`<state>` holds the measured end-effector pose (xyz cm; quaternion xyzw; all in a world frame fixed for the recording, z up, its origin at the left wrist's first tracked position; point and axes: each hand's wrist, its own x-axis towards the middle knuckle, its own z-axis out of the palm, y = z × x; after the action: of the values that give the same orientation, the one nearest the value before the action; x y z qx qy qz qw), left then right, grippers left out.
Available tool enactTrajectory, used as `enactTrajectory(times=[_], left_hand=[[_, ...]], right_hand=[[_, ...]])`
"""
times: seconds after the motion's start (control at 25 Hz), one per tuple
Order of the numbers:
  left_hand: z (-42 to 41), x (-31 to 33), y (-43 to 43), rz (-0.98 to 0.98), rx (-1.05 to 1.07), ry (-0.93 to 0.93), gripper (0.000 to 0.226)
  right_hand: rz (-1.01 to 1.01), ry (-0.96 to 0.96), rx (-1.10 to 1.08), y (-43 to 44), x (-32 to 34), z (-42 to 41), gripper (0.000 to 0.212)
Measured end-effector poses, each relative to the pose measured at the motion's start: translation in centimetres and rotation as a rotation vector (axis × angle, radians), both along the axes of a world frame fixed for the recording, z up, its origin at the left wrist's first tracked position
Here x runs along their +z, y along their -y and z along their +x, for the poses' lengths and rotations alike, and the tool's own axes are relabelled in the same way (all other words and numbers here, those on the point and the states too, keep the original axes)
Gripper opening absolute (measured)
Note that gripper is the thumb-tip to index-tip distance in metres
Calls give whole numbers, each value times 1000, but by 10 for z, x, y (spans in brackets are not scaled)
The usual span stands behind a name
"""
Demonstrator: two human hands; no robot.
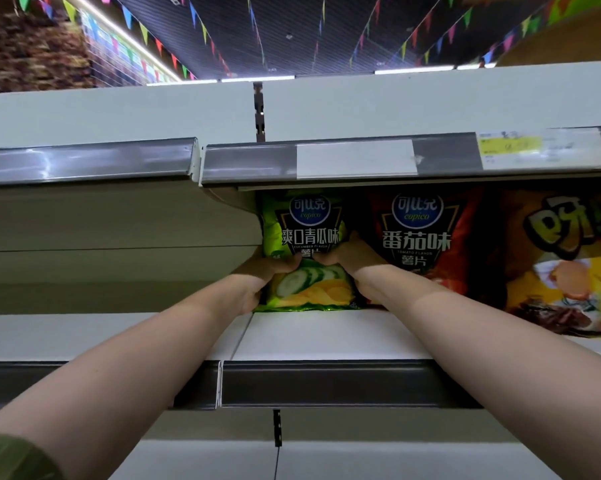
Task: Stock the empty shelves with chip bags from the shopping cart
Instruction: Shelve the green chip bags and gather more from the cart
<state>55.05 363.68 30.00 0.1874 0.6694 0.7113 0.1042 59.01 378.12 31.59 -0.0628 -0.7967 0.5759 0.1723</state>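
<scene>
Shelf point(326, 336): white, carries three bags in a row beneath the upper shelf point(326, 161).
Yellow bag point(569, 271): rightmost, cut off by the frame edge.
Red bag point(420, 237): centre, upright, touching the green bag.
Green bag point(309, 233): leftmost, upright, base on the shelf.
Left grip point(257, 275): clasps the green bag's left edge, thumb on its front.
Right grip point(351, 258): clasps its right edge, against the red bag.

Item 1: green cucumber chip bag point(309, 233), upright on white shelf point(326, 337), left end of row, gripped at its sides by left hand point(257, 277) and right hand point(352, 258). Item 2: red tomato chip bag point(422, 237), upright, just beside it. Item 3: orange-yellow chip bag point(565, 265), next along.
</scene>
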Motion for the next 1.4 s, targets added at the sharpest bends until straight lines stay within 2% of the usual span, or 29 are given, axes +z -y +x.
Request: enactTrajectory(times=[0.08,0.2,0.24,0.32,0.4,0.44,0.52,0.6,0.68,0.76,0.8,0.88,0.96,1.04,1.24,1.4], left_hand=[[3,1,1,-34,18,-1,36],[16,5,10,-129,59,25,55],[17,6,14,-143,93,19,68],[29,7,16,-152,206,-35,93],[44,7,14,-271,396,-180,102],[54,6,9,-406,472,-292,92],[80,9,-5,-684,556,-523,55],[103,14,-24,-861,548,-592,42],[112,16,-45,-960,528,-625,39],[112,14,-65,-1076,510,-625,42],[109,12,-72,-1156,504,-616,48],[101,7,-79,-1279,478,-608,65],[93,4,-79,-1341,461,-620,77],[88,0,-79,-1373,490,-644,76],[95,-4,-86,-1313,564,-616,40],[113,-7,-80,-1185,629,-720,53]], right_hand=[[152,31,-47,7,5,15,76],[469,106,-85,20,10,57,60],[648,69,-95,21,10,76,50],[894,-204,-187,12,5,111,34],[860,-434,-323,-6,1,136,33],[857,-434,-398,-17,0,142,35],[987,-254,-518,-35,-2,138,40],[1142,-100,-545,-45,-4,130,45],[1228,3,-469,-50,-4,120,50],[1262,42,-396,-60,-11,107,71],[1258,19,-376,-65,-14,100,86],[1259,-53,-356,-77,-14,91,98],[1279,-63,-325,-91,-7,90,97],[1282,-66,-265,-103,3,93,98],[1241,-44,-205,-108,-7,95,102],[1321,-22,-301,-91,-4,106,100]])
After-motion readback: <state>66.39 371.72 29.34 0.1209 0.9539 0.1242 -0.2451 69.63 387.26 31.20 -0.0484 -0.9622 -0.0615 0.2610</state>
